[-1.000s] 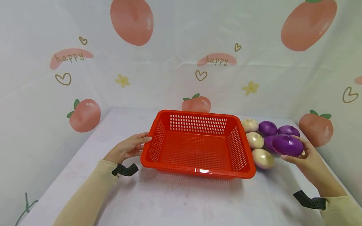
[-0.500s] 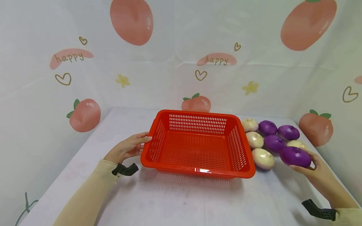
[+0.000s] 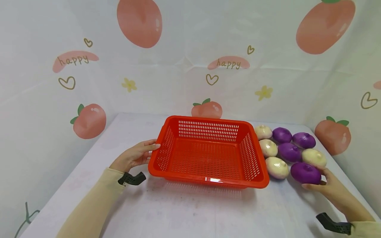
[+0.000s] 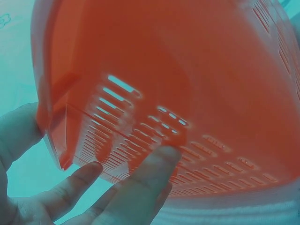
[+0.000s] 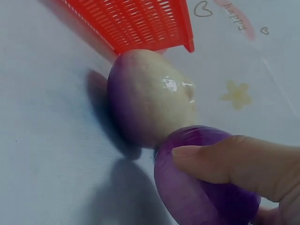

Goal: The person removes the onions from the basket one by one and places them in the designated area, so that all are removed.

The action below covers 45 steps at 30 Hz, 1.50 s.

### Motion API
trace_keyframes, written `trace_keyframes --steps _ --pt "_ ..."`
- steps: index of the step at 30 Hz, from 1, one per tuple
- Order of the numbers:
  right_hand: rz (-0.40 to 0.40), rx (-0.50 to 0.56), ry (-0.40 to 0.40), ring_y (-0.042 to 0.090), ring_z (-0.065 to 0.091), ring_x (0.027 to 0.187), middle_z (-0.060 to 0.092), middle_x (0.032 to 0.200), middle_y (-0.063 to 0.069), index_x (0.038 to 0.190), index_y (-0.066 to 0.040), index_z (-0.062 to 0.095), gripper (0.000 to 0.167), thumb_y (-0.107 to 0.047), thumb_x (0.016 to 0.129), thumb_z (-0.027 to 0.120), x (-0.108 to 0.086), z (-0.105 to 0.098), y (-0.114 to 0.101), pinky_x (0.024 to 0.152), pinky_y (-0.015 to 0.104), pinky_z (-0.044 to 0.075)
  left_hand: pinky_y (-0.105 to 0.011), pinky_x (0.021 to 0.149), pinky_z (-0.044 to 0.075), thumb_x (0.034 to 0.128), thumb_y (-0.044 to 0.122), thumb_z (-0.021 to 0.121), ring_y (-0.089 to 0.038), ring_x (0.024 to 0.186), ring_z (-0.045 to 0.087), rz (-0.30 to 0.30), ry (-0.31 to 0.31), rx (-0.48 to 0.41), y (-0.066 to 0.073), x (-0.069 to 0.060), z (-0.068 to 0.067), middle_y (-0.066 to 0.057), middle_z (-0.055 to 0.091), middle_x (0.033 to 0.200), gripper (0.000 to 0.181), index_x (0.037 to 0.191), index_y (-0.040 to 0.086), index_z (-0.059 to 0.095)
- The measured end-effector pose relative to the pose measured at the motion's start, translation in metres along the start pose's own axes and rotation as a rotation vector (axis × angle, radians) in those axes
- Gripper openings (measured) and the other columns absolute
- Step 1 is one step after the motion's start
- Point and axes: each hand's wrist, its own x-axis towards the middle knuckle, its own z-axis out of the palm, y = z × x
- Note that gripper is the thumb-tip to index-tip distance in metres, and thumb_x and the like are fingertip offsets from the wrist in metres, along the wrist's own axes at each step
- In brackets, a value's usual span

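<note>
In the head view my left hand holds the left side of a red plastic basket, its thumb at the rim. The left wrist view shows the fingers against the slotted outer wall of the basket. At the right, my right hand grips a smooth purple onion with a small nub on top. Its thumb lies across the purple onion in the right wrist view. A whitish onion, purple low on its side, sits just left of it.
Behind the held onion are several more purple onions and whitish onions, grouped beside the basket's right wall. A white patterned sheet rises behind the white tabletop.
My right hand has brought the purple onion down and toward the front, uncovering a whitish onion behind it. The left hand and basket have stayed still.
</note>
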Motion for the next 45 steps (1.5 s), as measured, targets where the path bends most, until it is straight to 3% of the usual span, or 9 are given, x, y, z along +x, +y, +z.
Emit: trace_keyframes --steps 2,4,7,8,18,30,45 --pt "0.015 -0.009 -0.012 0.053 0.028 0.121 0.009 0.145 0.041 0.146 0.016 0.001 0.095 -0.027 0.092 0.066 0.001 0.001 -0.002 0.076 0.016 0.043 -0.038 0.080 0.059 0.0980 0.022 0.057 -0.018 0.090 0.069 0.000 -0.004 0.003 0.000 0.000 0.001 -0.001 0.067 0.104 0.061 0.149 0.004 0.027" --pt "0.027 0.007 -0.027 0.054 0.021 0.124 0.007 0.146 0.041 0.146 0.015 0.002 0.094 -0.029 0.092 0.065 0.001 0.002 -0.005 0.090 0.034 0.046 -0.038 0.079 0.059 0.0983 0.022 0.057 -0.018 0.090 0.069 -0.007 0.006 0.007 0.000 0.000 0.001 0.000 0.067 0.105 0.061 0.149 0.005 0.028" --pt "0.052 0.025 -0.042 0.058 0.018 0.126 0.003 0.147 0.041 0.147 0.013 0.002 0.094 -0.032 0.093 0.064 0.001 0.003 -0.008 0.094 0.068 0.035 -0.038 0.079 0.059 0.0989 0.022 0.056 -0.017 0.090 0.069 -0.015 0.017 0.022 0.000 0.001 0.001 0.001 0.066 0.106 0.060 0.150 0.007 0.027" --pt "0.056 0.033 -0.044 0.059 0.017 0.126 0.002 0.147 0.041 0.147 0.013 0.002 0.094 -0.033 0.093 0.064 0.001 0.003 -0.009 0.095 0.072 0.030 -0.038 0.080 0.059 0.0989 0.022 0.056 -0.017 0.090 0.069 -0.018 0.022 0.023 0.000 0.002 0.001 0.001 0.066 0.106 0.060 0.150 0.007 0.027" --pt "0.103 0.043 -0.071 0.061 0.010 0.129 -0.003 0.147 0.042 0.148 0.011 -0.003 0.098 -0.036 0.093 0.063 0.006 0.003 -0.010 0.099 0.077 0.022 -0.038 0.080 0.059 0.0987 0.024 0.056 -0.017 0.090 0.069 -0.022 0.042 0.024 -0.001 0.002 0.000 0.001 0.066 0.106 0.060 0.150 0.008 0.029" --pt "0.073 0.066 -0.052 0.062 0.009 0.129 -0.003 0.147 0.042 0.148 0.010 -0.005 0.101 -0.033 0.091 0.066 0.009 0.004 -0.006 0.100 0.078 0.017 -0.037 0.080 0.059 0.0986 0.023 0.056 -0.017 0.091 0.069 -0.018 0.027 0.014 -0.002 0.003 -0.002 0.001 0.066 0.107 0.061 0.150 0.007 0.027" --pt "0.094 0.095 -0.099 0.065 0.006 0.128 -0.012 0.148 0.042 0.148 0.005 -0.014 0.105 -0.033 0.091 0.066 0.011 0.004 -0.003 0.101 0.078 0.014 -0.033 0.079 0.059 0.0982 0.026 0.057 -0.015 0.090 0.069 -0.016 0.033 0.051 -0.002 0.001 -0.001 0.002 0.065 0.107 0.062 0.150 0.007 0.028"
